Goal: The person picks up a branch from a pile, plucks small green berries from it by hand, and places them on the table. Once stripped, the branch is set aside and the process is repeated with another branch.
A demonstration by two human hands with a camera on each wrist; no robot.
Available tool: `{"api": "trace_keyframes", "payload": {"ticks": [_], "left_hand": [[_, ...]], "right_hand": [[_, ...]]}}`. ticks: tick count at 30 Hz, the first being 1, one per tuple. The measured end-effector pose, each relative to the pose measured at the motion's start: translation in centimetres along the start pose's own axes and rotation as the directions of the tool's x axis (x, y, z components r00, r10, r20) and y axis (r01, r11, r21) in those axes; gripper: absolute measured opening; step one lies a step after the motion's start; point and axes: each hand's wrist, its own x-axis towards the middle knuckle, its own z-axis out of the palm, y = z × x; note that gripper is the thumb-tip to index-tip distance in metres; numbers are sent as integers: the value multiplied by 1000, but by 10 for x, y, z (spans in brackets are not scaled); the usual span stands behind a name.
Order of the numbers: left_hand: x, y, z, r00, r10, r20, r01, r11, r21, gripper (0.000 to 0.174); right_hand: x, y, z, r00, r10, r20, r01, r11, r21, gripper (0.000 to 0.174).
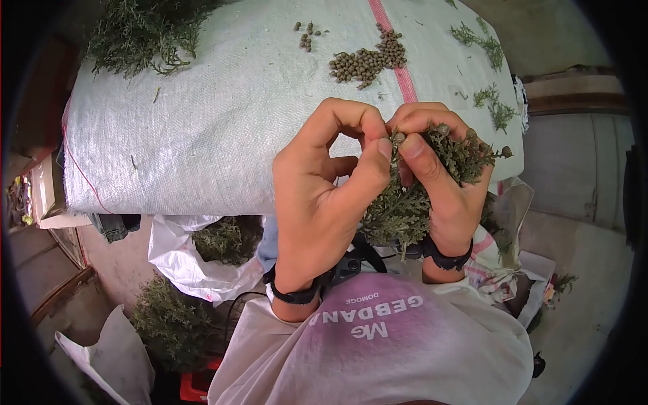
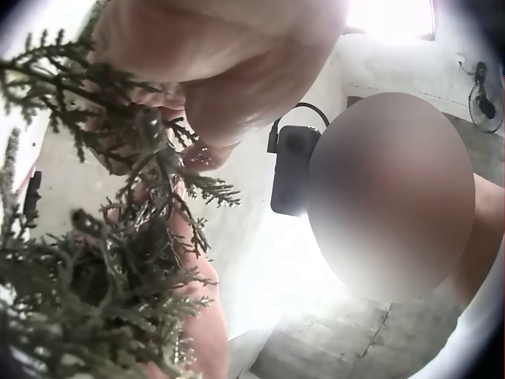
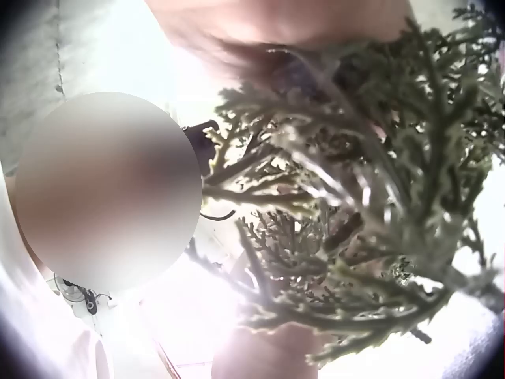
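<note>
A green conifer sprig (image 1: 405, 209) with small round brown cones is gripped in my right hand (image 1: 449, 189), its thumb and fingers curled round the twigs. My left hand (image 1: 324, 189) has thumb and index finger pinched together at the sprig's top, at a small cone (image 1: 399, 137) beside the right thumb tip. The fingertips of both hands almost meet there. Another cone (image 1: 506, 152) sticks out at the sprig's right end. In the left wrist view the sprig (image 2: 110, 276) fills the left side; in the right wrist view its twigs (image 3: 426, 181) cover much of the hand.
A large white woven sack (image 1: 202, 135) lies in front, bearing a pile of picked cones (image 1: 364, 64), a conifer bunch (image 1: 145, 34) and loose sprigs (image 1: 496, 111). Below it, a white bag (image 1: 182, 263) holds more greenery, and another conifer heap (image 1: 169, 320) sits on the left.
</note>
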Motion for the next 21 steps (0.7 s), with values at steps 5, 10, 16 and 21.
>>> {"api": "trace_keyframes", "payload": {"ticks": [5,10,16,21], "left_hand": [[-2,-1,0,999,40,-19,-40,998,-46,8],[-3,0,-4,999,32,-27,-33,999,-24,9],[-5,5,-2,998,8,-63,-9,1000,-14,9],[-5,4,1,997,-3,-75,2,1000,-11,8]], "right_hand": [[-2,0,8,999,0,-52,2,1000,23,16],[-3,1,11,999,3,-45,-1,998,59,15],[-6,1,13,999,10,-46,-7,997,77,14],[-6,0,7,999,8,-37,-5,997,76,13]]}}
